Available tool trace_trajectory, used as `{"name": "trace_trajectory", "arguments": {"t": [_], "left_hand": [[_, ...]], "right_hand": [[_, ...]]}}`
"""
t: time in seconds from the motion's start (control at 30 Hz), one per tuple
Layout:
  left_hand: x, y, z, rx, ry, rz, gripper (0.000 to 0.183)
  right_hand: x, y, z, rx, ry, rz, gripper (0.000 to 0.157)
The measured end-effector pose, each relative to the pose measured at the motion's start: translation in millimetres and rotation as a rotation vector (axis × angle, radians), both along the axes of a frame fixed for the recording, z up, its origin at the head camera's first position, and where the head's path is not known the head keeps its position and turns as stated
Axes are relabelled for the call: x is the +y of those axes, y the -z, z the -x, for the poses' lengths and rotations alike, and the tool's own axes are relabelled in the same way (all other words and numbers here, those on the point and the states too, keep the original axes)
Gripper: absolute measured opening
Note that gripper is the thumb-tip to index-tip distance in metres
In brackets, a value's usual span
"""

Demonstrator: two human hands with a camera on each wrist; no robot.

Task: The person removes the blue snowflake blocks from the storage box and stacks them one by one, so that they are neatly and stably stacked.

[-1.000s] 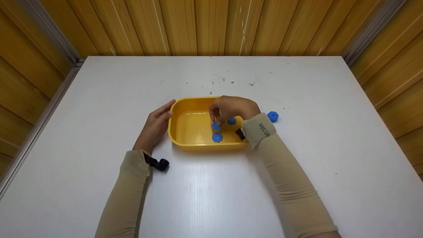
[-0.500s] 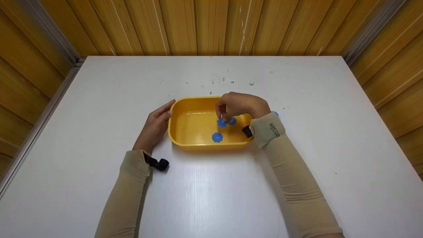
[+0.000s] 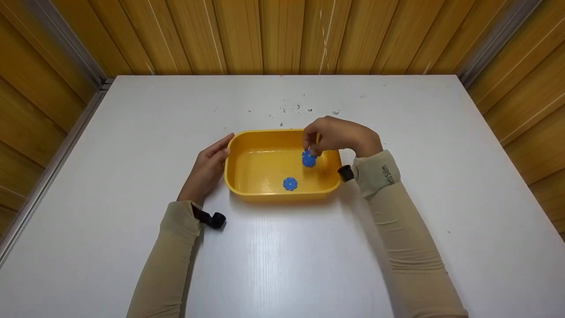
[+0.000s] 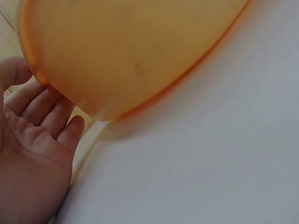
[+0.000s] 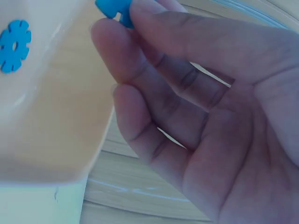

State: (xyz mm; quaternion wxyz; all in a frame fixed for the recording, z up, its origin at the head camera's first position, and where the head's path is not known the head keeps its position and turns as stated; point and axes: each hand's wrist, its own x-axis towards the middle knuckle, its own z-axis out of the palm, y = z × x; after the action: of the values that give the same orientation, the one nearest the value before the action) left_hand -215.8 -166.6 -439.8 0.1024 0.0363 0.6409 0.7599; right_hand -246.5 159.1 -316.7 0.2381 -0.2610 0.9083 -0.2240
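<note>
A yellow plastic basin (image 3: 260, 170) stands on the white table. My left hand (image 3: 209, 165) rests against its left end, fingers fairly straight on the outside by the rim; the left wrist view shows the palm and fingertips touching the wall. Over the right part of the basin, my right hand (image 3: 340, 134) pinches a blue notched plastic disc (image 5: 114, 8) between thumb and fingertips. Another blue notched disc (image 3: 290, 183) lies flat on the basin floor near the front wall. Whether a further disc lies behind the held one cannot be made out.
The white table (image 3: 265, 260) reaches to wood-patterned panels (image 3: 282, 37) at the back. Small dark marks (image 3: 298, 107) spot its surface behind the basin. Each wrist wears a small black camera (image 3: 216, 220) below a beige sleeve.
My right hand has moved right and slightly back with the pinched disc, over the spot where another disc lay. The blue pieces right of the basin are now hidden. The left hand stays put.
</note>
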Motion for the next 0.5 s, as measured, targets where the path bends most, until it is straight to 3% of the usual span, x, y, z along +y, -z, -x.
{"name": "trace_trajectory", "arguments": {"t": [0.23, 0.5], "left_hand": [[-1, 0.7, -0.1, -0.002, 0.000, -0.015, 0.050], [-2, 1.6, 0.4, -0.010, -0.001, -0.031, 0.051]], "right_hand": [[17, -2.4, -0.4, 0.017, 0.052, 0.036, 0.010], [38, 0.5, -2.4, 0.106, 0.086, 0.093, 0.011]]}}
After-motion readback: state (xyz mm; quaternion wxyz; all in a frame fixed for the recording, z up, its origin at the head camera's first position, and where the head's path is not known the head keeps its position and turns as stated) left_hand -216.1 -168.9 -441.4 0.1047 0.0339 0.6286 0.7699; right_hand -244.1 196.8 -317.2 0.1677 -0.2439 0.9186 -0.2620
